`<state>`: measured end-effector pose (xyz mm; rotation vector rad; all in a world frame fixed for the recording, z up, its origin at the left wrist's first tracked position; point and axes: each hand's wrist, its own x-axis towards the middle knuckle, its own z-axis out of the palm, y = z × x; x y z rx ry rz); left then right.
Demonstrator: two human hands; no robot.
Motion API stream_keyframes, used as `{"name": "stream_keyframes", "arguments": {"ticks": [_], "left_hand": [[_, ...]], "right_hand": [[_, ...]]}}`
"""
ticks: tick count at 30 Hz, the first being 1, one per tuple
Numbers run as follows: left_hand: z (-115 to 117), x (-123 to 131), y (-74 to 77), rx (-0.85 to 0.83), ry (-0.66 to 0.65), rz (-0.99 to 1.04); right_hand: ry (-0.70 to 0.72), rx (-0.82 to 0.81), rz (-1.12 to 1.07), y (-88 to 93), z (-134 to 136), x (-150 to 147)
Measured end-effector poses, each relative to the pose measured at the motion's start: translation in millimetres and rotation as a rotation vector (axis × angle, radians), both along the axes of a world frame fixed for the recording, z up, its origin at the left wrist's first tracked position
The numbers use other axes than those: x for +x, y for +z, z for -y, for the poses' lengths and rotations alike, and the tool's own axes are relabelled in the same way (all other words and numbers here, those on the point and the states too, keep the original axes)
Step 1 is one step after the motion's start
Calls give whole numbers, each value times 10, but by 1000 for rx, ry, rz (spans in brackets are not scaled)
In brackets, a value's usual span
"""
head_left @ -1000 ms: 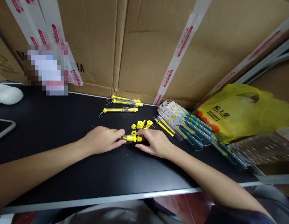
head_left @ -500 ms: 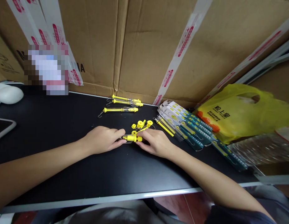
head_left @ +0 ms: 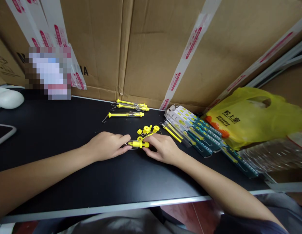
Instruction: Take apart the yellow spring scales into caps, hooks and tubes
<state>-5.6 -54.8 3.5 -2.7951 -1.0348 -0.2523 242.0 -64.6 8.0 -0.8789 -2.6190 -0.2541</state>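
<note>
Both hands rest on the black table point(head_left: 68, 182) and meet at a small yellow plastic tool with a clear end and a wire hook point(head_left: 138, 144). My left hand point(head_left: 107, 146) pinches its left, hooked end with fingers closed. My right hand point(head_left: 163, 149) grips its right end between thumb and fingers. Just behind lie a few loose yellow caps and parts point(head_left: 148, 130). Three finished yellow tools point(head_left: 128, 110) lie farther back near the cardboard.
Packaged tools on printed cards point(head_left: 195, 131) fan out to the right, beside a yellow plastic bag point(head_left: 250, 120) and clear wrapping point(head_left: 272, 154). Taped cardboard boxes point(head_left: 151, 48) wall the back. A phone or tablet edge point(head_left: 3, 133) and a white object point(head_left: 9, 99) sit far left.
Almost nothing: the yellow tool shifts a hair between my fingertips, and both hands stay where they were.
</note>
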Motion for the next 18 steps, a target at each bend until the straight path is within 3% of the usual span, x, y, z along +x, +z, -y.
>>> {"name": "stream_keyframes", "arguments": {"ticks": [18], "left_hand": [[-8,2,-13,5,-12,43]], "right_hand": [[-9,11,-15,1,-10,3]]}}
